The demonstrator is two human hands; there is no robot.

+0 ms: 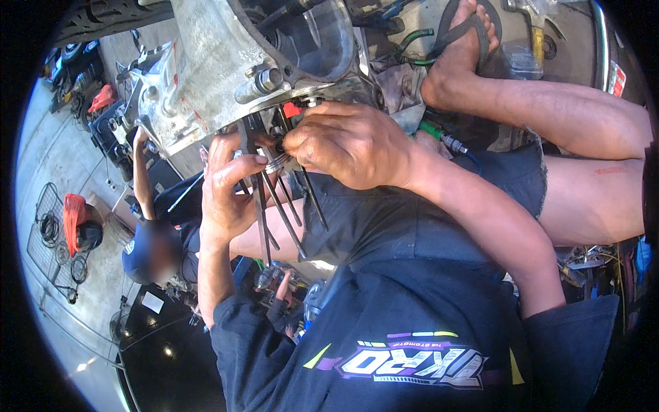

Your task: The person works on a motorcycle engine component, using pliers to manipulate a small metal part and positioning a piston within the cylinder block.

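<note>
My left hand grips a bundle of long, thin dark metal rods with a silver ringed piece at their upper part. The rods point downward over my lap. My right hand is closed at the same bundle, its fingers curled beside the ringed piece; the fingertips are partly hidden. Just above both hands is a large silver cast metal housing with a round opening and a bolt boss. A small red piece shows under its edge.
A co-worker in a cap is at my left, an arm raised to the housing. A green-and-silver air fitting lies by my right leg. Coiled cables and red items lie on the floor far left.
</note>
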